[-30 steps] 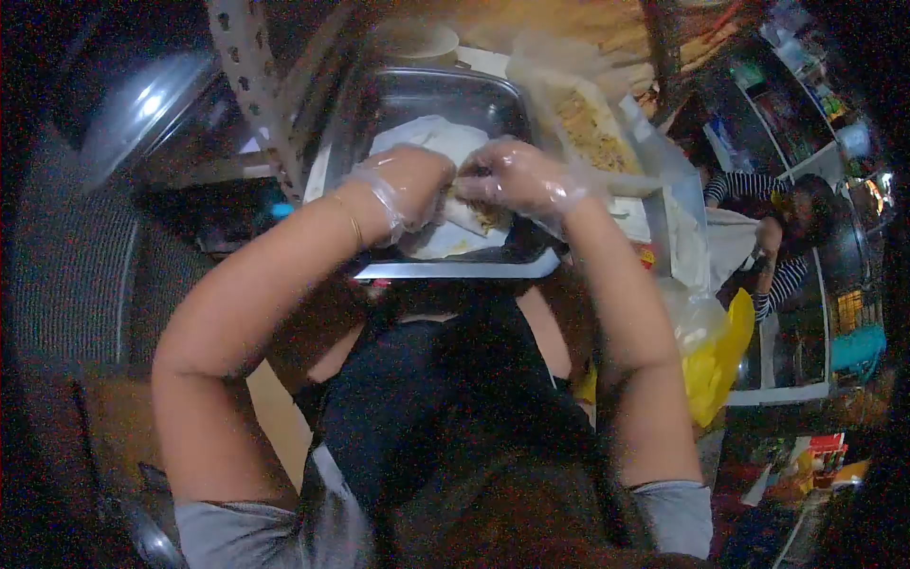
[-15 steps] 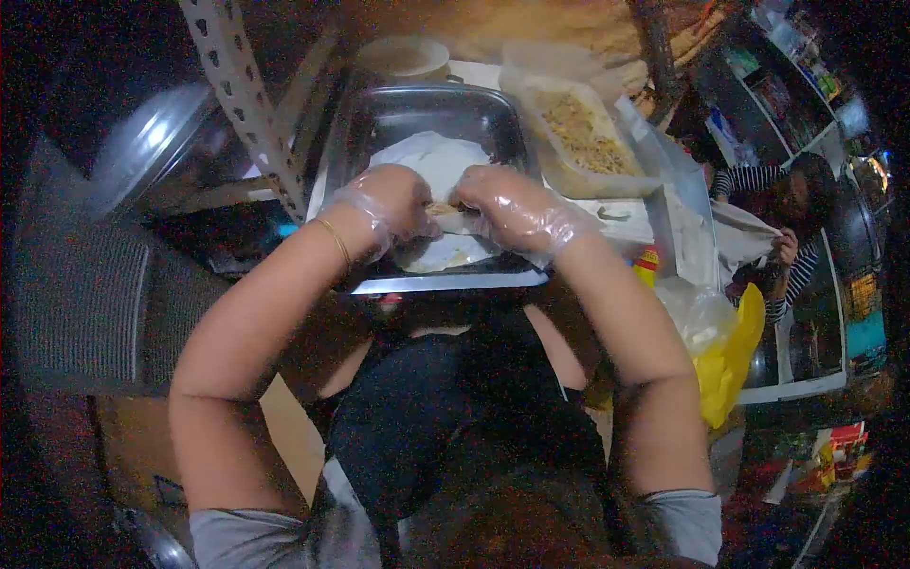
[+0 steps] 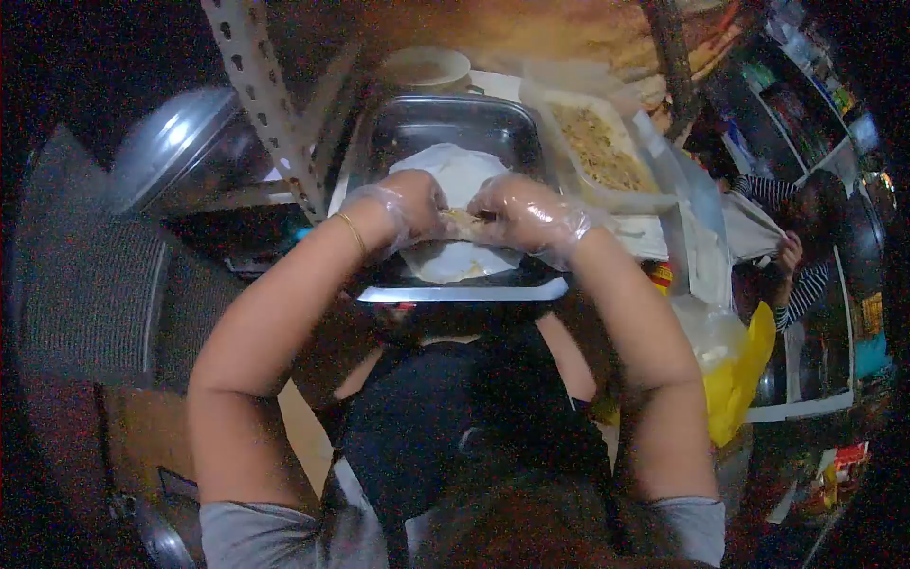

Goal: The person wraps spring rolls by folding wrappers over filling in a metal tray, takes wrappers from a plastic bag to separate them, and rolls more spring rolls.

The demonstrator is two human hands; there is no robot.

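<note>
— What have I got between my hands?

— A thin, pale wrapper, folded at least partly round some filling, just over the near half of the dark metal tray. Your left hand has its left end and your right hand its right end, both gloved in clear plastic, fingers curled in and pinching. How hard they press, I can't tell.

— And the step?

— It looks to me like folding and shaping. Any move from this hold calls for both ends kept level and an even, light pinch; uneven pressure could tear it or let filling slip out.

— What's around me?

— White sheets lie in the tray beneath your hands. A plastic container of shredded filling sits to the right, and a round bowl beyond the far rim. Farther right, a co-worker's hand grips a white cloth, well apart from yours.

— Anything in the way?

— The perforated metal post leans down close to the tray's left side, so mind your left elbow. Your knuckles hide both wrapper ends, and a yellow bag stands just right of your right arm.
</note>
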